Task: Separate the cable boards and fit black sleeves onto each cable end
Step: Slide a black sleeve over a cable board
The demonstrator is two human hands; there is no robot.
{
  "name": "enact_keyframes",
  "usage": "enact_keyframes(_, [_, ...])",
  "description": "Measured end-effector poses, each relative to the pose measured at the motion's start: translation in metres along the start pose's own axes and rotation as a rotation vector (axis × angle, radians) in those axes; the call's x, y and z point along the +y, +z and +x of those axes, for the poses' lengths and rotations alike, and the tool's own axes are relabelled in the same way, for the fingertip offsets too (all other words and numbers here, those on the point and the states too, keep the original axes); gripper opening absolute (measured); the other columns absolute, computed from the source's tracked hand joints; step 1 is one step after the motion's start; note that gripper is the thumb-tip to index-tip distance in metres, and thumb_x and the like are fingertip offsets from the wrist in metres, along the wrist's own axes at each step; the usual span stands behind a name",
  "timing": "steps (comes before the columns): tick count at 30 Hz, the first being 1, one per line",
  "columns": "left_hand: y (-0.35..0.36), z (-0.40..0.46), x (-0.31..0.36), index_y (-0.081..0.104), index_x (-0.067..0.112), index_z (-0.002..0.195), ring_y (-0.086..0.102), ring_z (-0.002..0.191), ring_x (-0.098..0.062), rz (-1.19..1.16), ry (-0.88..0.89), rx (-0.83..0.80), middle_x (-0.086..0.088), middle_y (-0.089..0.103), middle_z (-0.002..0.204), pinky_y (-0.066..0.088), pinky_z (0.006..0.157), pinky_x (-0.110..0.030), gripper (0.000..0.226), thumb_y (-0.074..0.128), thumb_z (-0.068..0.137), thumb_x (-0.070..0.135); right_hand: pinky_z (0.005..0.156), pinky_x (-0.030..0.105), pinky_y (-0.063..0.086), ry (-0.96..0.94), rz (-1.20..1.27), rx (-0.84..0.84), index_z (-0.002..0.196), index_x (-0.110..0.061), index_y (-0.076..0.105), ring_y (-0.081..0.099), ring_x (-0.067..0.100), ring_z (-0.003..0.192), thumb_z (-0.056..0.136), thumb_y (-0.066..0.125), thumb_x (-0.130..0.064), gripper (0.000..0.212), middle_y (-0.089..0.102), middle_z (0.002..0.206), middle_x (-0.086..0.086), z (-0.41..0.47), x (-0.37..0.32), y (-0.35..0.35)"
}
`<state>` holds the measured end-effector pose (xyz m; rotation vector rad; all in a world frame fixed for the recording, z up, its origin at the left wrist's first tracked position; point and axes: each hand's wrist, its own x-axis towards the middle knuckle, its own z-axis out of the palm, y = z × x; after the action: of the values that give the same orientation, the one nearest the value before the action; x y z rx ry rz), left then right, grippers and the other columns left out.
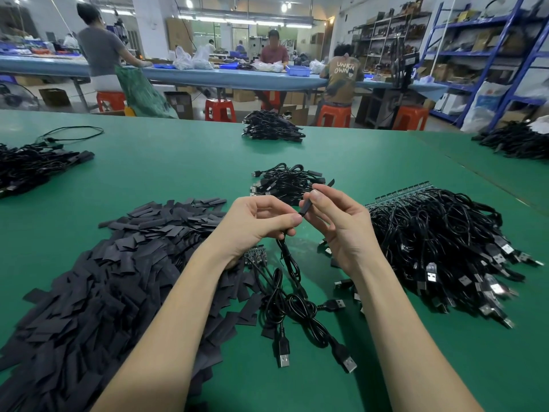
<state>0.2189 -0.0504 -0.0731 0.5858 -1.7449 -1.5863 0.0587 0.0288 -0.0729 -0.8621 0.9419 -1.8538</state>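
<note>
Both hands are raised together above the green felt-covered desk (178, 162). The left hand (255, 221) has its fingers curled, thumb and forefinger pinching the end of a thin black cable (285, 251) that drops from the hand down to the desk. The right hand (335, 221) pinches a short flat black sleeve (306, 207) between thumb and fingers, its lower end touching the left thumb tip, right where the cable end is held. Whether the sleeve is already over the cable end cannot be told, as the fingers hide the joint.

The held cable runs into a loose tangle of black USB cables (297, 310) lying on the desk between the forearms, their silver plugs pointing toward the near edge. Just under the left wrist sits a small strip of dark circuit boards (256, 256) with cables attached.

To the left, a wide heap of flat black sleeve pieces (113, 281) spreads over the desk. To the right lies a large bundle of black cables joined to a row of boards (439, 233), plugs fanned out toward the right. Just beyond the hands is a small pile of finished-looking black cables (285, 182). Farther bundles lie at the far edge (271, 126), at far left (32, 168) and far right (517, 141). Behind, people work at a long blue bench (208, 74) with red plastic stools (220, 110).
</note>
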Motion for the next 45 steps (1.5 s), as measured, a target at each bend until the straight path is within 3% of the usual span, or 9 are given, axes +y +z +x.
enact_keyframes(6, [-0.0006,0.0000,0.0004,0.078,0.020,0.079,0.072,0.068,-0.012,0.041,0.032,0.017,-0.006,0.076,0.075,0.053,0.061,-0.016,0.009,0.084,0.079,0.013,0.074,0.025,0.058,-0.002,-0.017,-0.028,0.105,-0.012,0.071,0.074,0.019,0.084,0.076,0.080,-0.014,0.031,0.076,0.092,0.012,-0.0004,0.0027,0.0013])
enact_keyframes(26, [-0.0005,-0.0006,-0.0002,0.079,0.022,0.078,0.073,0.071,-0.016,0.058,0.055,-0.006,-0.006,0.076,0.077,0.055,0.064,-0.021,0.012,0.087,0.069,0.025,0.084,0.034,0.059,-0.094,-0.193,-0.137,0.102,-0.020,0.078,0.072,0.022,0.089,0.073,0.089,-0.020,0.031,0.074,0.087,0.004,0.0052,0.0013,-0.0071])
enact_keyframes(37, [0.0005,-0.0001,-0.0004,0.079,0.023,0.081,0.072,0.072,-0.016,0.081,0.034,0.008,-0.008,0.076,0.080,0.056,0.065,-0.022,0.014,0.086,0.071,0.028,0.078,0.032,0.059,-0.049,-0.104,-0.042,0.096,-0.013,0.080,0.073,0.023,0.081,0.083,0.078,-0.007,0.015,0.076,0.086,0.015,0.0039,0.0034,-0.0066])
enact_keyframes(45, [0.0034,0.0020,0.0000,0.076,0.023,0.078,0.071,0.069,-0.015,0.111,0.065,0.020,-0.003,0.075,0.077,0.055,0.062,-0.023,0.012,0.084,0.080,0.014,0.081,0.028,0.058,0.012,0.010,-0.092,0.100,-0.022,0.078,0.072,0.021,0.091,0.075,0.081,-0.019,0.025,0.076,0.097,0.008,0.0026,0.0044,-0.0082])
